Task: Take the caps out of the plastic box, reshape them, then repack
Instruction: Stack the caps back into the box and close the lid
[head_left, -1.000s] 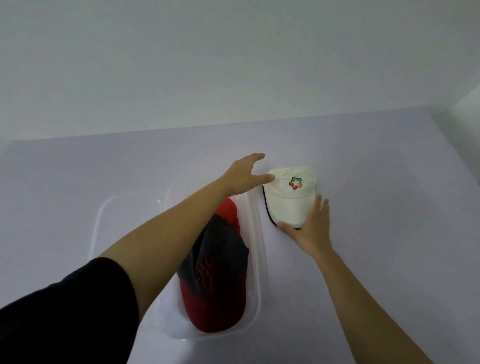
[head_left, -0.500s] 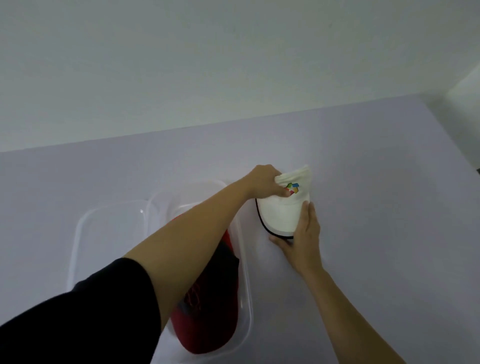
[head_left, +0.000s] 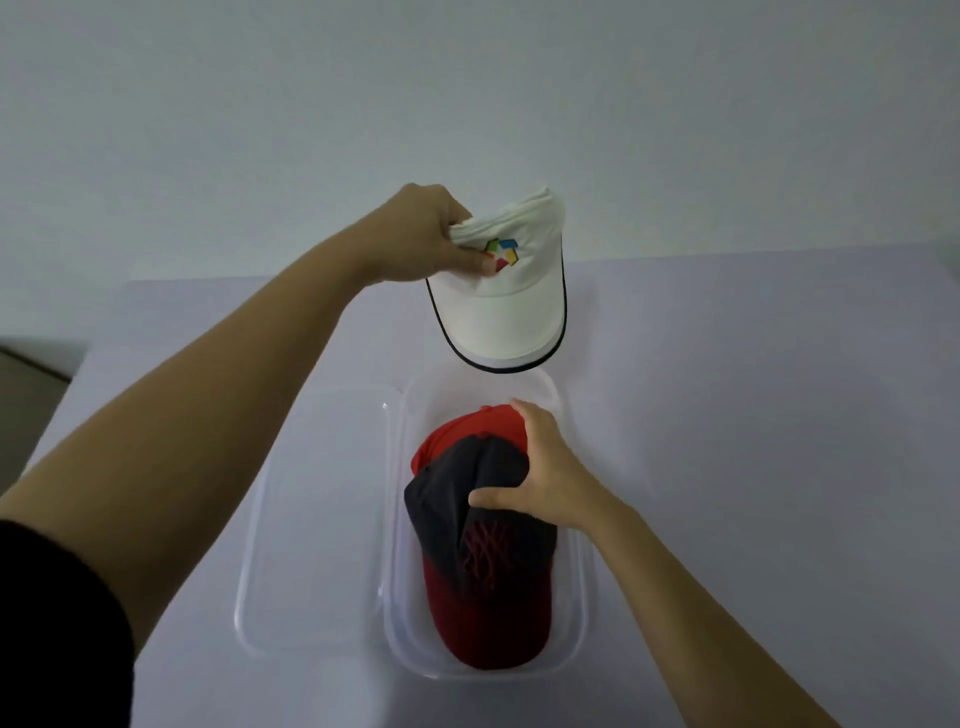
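My left hand (head_left: 426, 234) grips the folded crown of a white cap (head_left: 511, 306) with a coloured logo and holds it in the air, brim hanging down, above the far end of the clear plastic box (head_left: 582, 587). Inside the box lie a dark navy cap with a red brim (head_left: 483, 571) and, under it, a red cap (head_left: 467, 431). My right hand (head_left: 545, 478) rests on the crowns of these two caps, thumb on the navy fabric, fingers curled over the far side.
The clear lid (head_left: 311, 519) lies flat on the table directly left of the box. The pale table (head_left: 753, 415) runs back to a plain wall. The table's left edge is near, with a floor strip (head_left: 31, 395) beyond it.
My left hand has lifted the white cap off the table into the air over the box. My right hand left the white cap and came down onto the caps in the box.
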